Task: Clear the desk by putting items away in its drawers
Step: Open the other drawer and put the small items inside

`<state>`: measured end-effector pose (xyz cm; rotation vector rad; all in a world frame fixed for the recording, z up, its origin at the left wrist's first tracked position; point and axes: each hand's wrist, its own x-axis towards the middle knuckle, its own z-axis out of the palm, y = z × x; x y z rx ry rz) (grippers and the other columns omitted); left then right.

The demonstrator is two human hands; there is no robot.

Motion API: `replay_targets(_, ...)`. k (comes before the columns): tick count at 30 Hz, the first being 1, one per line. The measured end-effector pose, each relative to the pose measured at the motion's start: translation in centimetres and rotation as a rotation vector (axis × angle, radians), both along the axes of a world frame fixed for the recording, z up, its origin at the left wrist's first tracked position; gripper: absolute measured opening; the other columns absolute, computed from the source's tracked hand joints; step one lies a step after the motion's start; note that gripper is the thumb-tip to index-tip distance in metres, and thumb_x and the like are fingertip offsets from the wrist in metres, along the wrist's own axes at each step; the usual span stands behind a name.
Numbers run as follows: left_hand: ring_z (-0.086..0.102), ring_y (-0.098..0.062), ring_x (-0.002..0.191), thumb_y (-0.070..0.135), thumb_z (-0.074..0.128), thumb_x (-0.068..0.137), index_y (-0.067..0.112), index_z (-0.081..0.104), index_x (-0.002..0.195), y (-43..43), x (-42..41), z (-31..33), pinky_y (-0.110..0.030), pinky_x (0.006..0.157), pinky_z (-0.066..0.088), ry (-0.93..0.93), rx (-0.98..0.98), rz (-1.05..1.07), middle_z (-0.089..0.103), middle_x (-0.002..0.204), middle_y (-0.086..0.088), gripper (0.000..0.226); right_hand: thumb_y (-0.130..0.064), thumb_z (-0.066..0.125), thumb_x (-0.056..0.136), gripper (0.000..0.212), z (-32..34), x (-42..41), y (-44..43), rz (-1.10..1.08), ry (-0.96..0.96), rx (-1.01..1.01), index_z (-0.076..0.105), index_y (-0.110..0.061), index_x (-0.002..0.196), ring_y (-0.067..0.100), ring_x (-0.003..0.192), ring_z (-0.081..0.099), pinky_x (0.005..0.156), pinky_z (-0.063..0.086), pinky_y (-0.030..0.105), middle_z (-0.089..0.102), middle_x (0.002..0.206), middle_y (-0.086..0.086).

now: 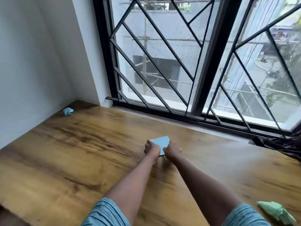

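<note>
step: pick up pale-blue flat paper pad [160, 141], 12 o'clock, mid brown wood-grain desk [81, 144] | L hand [151, 149] + R hand [173, 150] both pinch its near edge | tip: lift level, both together, no creasing | still out: crumpled blue paper wad [68, 111] 10 o'clock, green crumpled wad [276, 212] 4 o'clock

Your one head view looks forward and down over the counter [68, 144], close above it, facing the window [179, 62] behind.
</note>
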<state>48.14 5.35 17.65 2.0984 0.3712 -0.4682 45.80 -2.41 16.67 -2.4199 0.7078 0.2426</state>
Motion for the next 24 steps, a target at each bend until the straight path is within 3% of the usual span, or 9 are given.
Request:
replay_targets(3,0.044,-0.032,0.129,0.006,0.032,0.095,0.003,0.033,0.138,-0.7,0.8,-0.5,-0.036,0.106,0.039,0.001,-0.006,0.028,0.038,0.144,-0.015,0.043,-0.016,0.039,0.092,0.038,-1.0,1.3,-0.2,-0.029,0.012,-0.011,0.044,-0.007,0.129,0.031,0.124,0.042,0.098,0.035,0.035,0.047,0.133,0.013)
replay_targets(11,0.054,-0.033,0.12,0.007,0.036,0.095,-0.004,0.05,0.128,0.8,0.5,-2.1,-0.039,0.101,0.045,0.108,-0.104,0.159,0.053,0.132,-0.021,0.037,-0.015,0.047,0.091,0.03,-0.9,0.2,-1.0,-0.18,0.079,0.119,0.059,-0.005,0.118,0.031,0.119,0.053,0.093,0.044,0.03,0.06,0.124,0.014)
replay_targets(14,0.052,-0.034,0.123,0.011,0.035,0.097,-0.003,0.048,0.131,1.6,-1.0,-2.1,-0.041,0.104,0.044,0.102,-0.117,0.124,0.051,0.135,-0.022,0.04,-0.013,0.048,0.092,0.029,-0.8,-1.6,-0.7,-0.158,0.055,0.154,0.061,-0.003,0.116,0.03,0.114,0.058,0.081,0.045,0.029,0.062,0.122,0.015)
replay_targets(18,0.043,-0.035,0.131,0.016,0.035,0.098,0.001,0.041,0.138,3.5,-4.7,-1.5,-0.041,0.107,0.038,0.067,-0.051,0.101,0.044,0.141,-0.021,0.044,0.0,0.046,0.09,0.027,-0.4,-4.9,0.1,-0.154,-0.07,0.399,0.062,0.002,0.112,0.025,0.087,0.06,0.06,0.041,0.024,0.063,0.114,0.02)
replay_targets(21,0.045,-0.036,0.126,0.02,0.038,0.096,0.008,0.045,0.134,5.2,-8.0,-1.6,-0.04,0.107,0.04,0.044,-0.02,0.12,0.047,0.137,-0.019,0.04,-0.005,0.047,0.094,0.016,0.3,-8.9,1.4,-0.172,-0.082,0.596,0.058,-0.014,0.103,0.014,0.065,0.049,0.056,0.033,0.021,0.056,0.099,0.012)
replay_targets(24,0.052,-0.034,0.119,0.021,0.044,0.096,0.008,0.048,0.127,6.8,-12.1,-1.2,-0.036,0.102,0.043,-0.036,-0.086,0.086,0.055,0.131,-0.016,0.034,-0.009,0.049,0.095,0.017,0.7,-12.8,2.5,-0.187,-0.106,0.66,0.052,-0.018,0.081,0.012,0.064,0.045,0.057,0.032,0.021,0.053,0.088,0.005)
